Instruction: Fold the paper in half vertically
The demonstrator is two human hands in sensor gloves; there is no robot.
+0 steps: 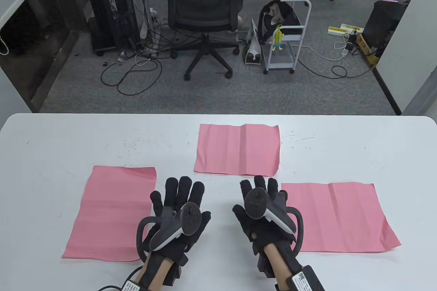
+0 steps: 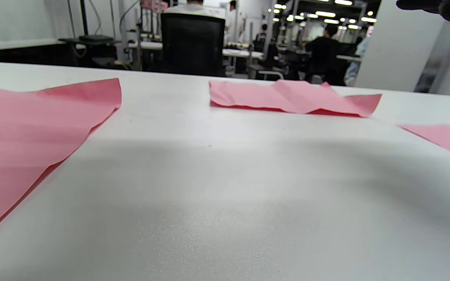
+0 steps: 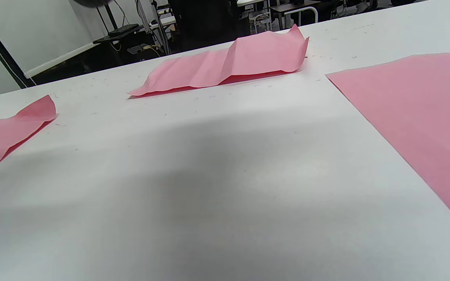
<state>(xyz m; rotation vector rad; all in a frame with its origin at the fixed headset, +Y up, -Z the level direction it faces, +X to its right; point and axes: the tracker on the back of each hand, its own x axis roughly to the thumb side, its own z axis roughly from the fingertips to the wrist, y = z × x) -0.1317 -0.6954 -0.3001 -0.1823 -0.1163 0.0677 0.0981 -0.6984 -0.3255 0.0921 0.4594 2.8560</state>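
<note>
Three pink paper sheets lie flat on the white table (image 1: 51, 147). One sheet (image 1: 112, 212) is at the left, one (image 1: 238, 149) at the middle back with a crease down its centre, one (image 1: 338, 217) at the right. My left hand (image 1: 179, 202) is spread open above the table just right of the left sheet and holds nothing. My right hand (image 1: 263, 199) is open beside the right sheet's left edge and holds nothing. The wrist views show the middle sheet (image 2: 287, 97) (image 3: 225, 64) lying ahead, its edges slightly lifted.
The table's far edge runs just behind the middle sheet. Beyond it stand an office chair (image 1: 203, 8), a white cart (image 1: 286, 38) and cables on the floor. Bare table surface (image 1: 211, 257) lies between the hands.
</note>
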